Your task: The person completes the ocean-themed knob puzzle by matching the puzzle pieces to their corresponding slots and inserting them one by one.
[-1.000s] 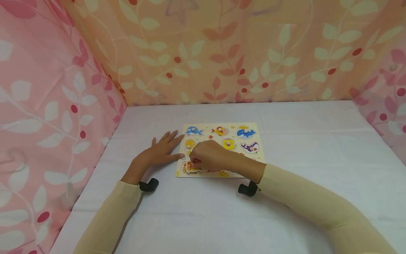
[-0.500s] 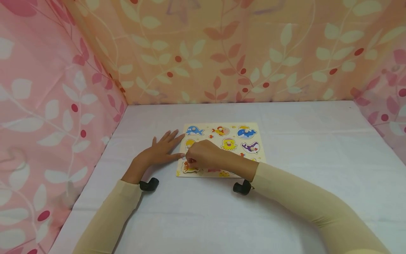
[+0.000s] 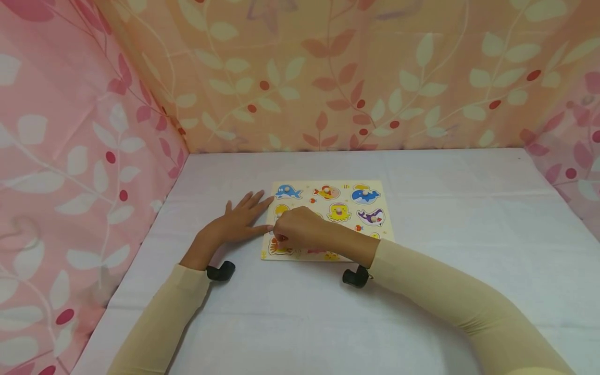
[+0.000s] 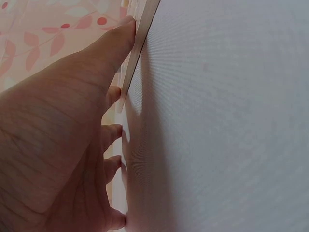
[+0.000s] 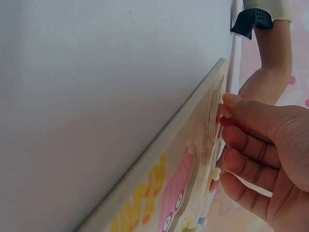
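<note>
A wooden peg puzzle board [image 3: 347, 181] lies flat on the table, with sea-animal pieces in it. At its near left corner is an orange crab puzzle piece [image 3: 280, 248], partly covered by my right hand [image 3: 302, 227]. In the right wrist view, my thumb and forefinger pinch the small knob [image 5: 224, 111] on that piece, while the other fingers curl beside it. My left hand [image 3: 238, 223] rests with fingers spread at the board's left side. Its thumb touches the board's edge [image 4: 140, 48] in the left wrist view.
Around the crab stand other knobbed pieces: a blue dolphin [image 3: 287, 191], a blue whale [image 3: 365, 195], a yellow octopus [image 3: 339, 212] and a purple whale [image 3: 372, 217]. White cloth [image 3: 281, 312] covers the table. Patterned cloth walls [image 3: 300, 78] enclose the back and sides.
My right hand has shifted slightly left with the crab piece, which sat askew a second ago and now lies more in line with its corner spot. The left hand has stayed in place.
</note>
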### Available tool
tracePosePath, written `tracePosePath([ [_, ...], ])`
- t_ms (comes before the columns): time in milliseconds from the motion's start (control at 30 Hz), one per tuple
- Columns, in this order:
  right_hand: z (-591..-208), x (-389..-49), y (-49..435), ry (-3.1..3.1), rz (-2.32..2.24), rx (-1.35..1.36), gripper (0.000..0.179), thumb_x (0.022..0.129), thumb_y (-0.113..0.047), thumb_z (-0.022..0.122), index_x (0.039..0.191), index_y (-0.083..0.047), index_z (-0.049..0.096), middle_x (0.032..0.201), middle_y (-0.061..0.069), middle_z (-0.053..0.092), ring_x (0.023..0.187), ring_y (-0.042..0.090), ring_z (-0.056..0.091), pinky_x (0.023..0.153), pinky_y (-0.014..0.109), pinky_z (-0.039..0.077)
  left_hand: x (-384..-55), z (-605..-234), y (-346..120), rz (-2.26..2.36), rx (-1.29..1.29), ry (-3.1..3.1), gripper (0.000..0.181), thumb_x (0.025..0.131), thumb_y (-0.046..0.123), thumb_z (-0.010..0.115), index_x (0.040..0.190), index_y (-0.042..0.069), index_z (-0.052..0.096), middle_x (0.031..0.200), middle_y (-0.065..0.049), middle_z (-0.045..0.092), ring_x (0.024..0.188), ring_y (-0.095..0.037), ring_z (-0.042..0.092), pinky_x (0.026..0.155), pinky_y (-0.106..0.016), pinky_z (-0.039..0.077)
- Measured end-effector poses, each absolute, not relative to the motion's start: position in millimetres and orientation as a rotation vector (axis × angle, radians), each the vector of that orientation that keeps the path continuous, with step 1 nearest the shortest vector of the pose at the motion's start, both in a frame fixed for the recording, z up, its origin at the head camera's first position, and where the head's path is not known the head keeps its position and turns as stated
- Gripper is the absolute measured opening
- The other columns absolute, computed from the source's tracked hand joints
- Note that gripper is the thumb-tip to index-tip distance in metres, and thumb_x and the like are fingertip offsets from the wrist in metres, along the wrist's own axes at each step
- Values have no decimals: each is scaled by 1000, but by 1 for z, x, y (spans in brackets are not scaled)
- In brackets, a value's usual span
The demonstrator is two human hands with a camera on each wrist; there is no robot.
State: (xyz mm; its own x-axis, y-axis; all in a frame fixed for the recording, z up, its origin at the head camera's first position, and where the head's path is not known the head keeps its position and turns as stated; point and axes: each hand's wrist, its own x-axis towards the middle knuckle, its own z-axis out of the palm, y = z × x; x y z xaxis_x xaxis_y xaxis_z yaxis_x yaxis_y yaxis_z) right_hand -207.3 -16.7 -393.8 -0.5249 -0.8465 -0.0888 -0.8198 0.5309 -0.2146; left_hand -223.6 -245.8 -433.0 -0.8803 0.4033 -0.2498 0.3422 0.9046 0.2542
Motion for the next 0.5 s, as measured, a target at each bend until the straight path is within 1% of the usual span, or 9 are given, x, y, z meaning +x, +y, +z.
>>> tracePosePath([
  [167, -397, -208, -18, 2581, -200, -1408, 15, 91, -36, 77, 92, -22, 78, 78, -12, 68, 74, 8, 57, 70, 28, 46, -225, -433, -245, 293, 560, 2767, 87, 94, 71, 50, 164, 35, 12, 171, -5, 2, 156, -37, -3, 110, -80, -2],
  [300, -397, -208, -19, 2579, -202, -1403, 15, 91, -36, 77, 89, -21, 76, 75, -11, 64, 73, 8, 56, 67, 28, 45, -224, -432, -244, 303, 571, 2759, 86, 96, 66, 53, 164, 34, 12, 171, -7, 2, 156, -38, -3, 109, -80, -2],
  [400, -396, -208, -21, 2587, -190, -1421, 15, 91, -36, 77, 90, -21, 76, 75, -11, 63, 73, 8, 56, 65, 26, 45, -223, -431, -245, 313, 576, 2756, 85, 96, 63, 55, 164, 33, 12, 171, -7, 2, 156, -37, -3, 110, -79, -2],
  [500, -396, -207, -21, 2599, -173, -1432, 16, 91, -37, 76, 92, -21, 76, 76, -10, 63, 73, 8, 56, 65, 26, 46, -223, -431, -246, 316, 574, 2758, 85, 96, 64, 54, 164, 33, 13, 171, -6, 2, 156, -36, -4, 110, -79, -2],
])
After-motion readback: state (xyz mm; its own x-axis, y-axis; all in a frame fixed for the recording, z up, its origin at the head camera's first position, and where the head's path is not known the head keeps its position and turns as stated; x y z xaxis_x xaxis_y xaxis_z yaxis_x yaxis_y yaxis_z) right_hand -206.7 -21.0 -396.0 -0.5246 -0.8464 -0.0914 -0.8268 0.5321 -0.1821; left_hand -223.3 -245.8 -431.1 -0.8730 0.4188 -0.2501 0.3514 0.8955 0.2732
